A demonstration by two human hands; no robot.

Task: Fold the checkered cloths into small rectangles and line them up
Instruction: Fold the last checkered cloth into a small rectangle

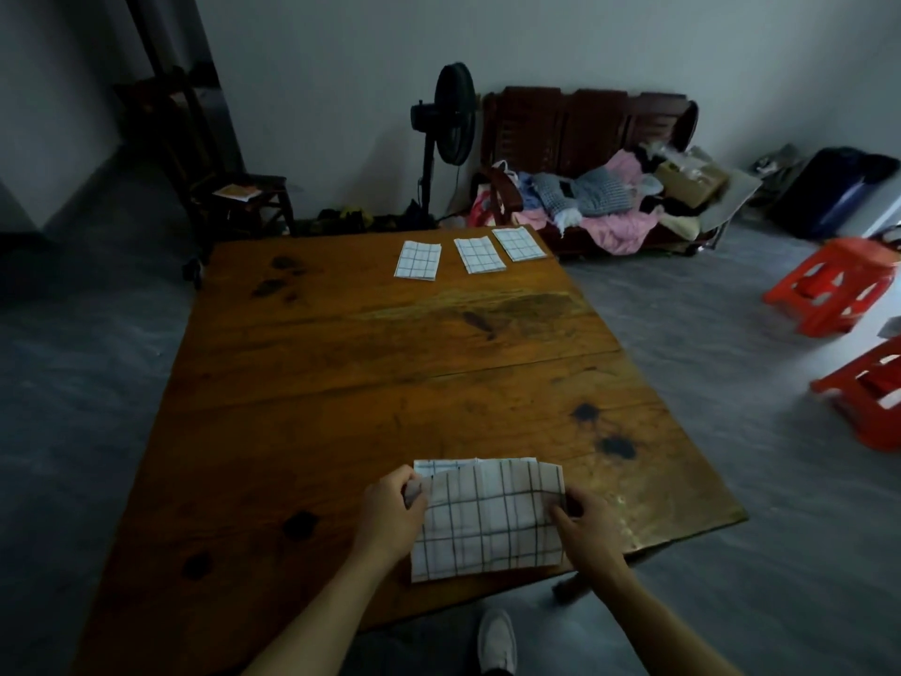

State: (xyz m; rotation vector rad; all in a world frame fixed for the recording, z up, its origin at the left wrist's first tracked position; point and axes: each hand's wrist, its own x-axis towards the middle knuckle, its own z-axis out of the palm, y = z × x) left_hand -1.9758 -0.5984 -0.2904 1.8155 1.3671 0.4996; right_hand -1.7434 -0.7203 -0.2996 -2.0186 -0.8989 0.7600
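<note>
2 hands, left hand (pixel 390 512) and right hand (pixel 587 522), pinch the checkered cloth (pixel 487 522); fingertips hidden beneath folds.

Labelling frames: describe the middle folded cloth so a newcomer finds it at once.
Start at the wooden table and go to its far edge, near the fan. Three folded checkered cloths lie there in a row, apart from each other. The middle cloth has a neighbour on each side, the left cloth and the right cloth.

Nope, nothing readable anywhere here. No words, labels, brand names or numbers on anything, as far as I can tell. The cloths only carry a plain grid pattern, and the stuff further back is too dim and blurry.
</note>
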